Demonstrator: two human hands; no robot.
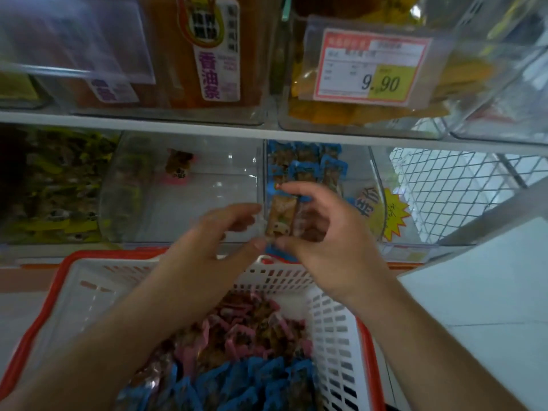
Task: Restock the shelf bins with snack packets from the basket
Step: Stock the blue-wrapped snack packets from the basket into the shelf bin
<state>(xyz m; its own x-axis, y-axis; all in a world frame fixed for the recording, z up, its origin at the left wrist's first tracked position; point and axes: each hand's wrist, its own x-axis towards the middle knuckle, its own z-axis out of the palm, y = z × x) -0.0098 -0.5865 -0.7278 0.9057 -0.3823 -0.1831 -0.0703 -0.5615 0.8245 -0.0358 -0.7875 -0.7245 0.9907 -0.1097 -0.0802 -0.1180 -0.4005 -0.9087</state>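
White shelf, clear bins, tiled floor

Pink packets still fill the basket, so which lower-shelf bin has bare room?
The clear plastic bin left of the divider: only one pink-edged packet at its back. The blue-packet bin right is crowded, and both the right hand and left hand are there.

Head view — close, forward-down

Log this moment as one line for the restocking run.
step: loading blue packets | right hand: holds blue-edged packets at clear bin | left hand: open beside them | basket: pink and blue packets remain
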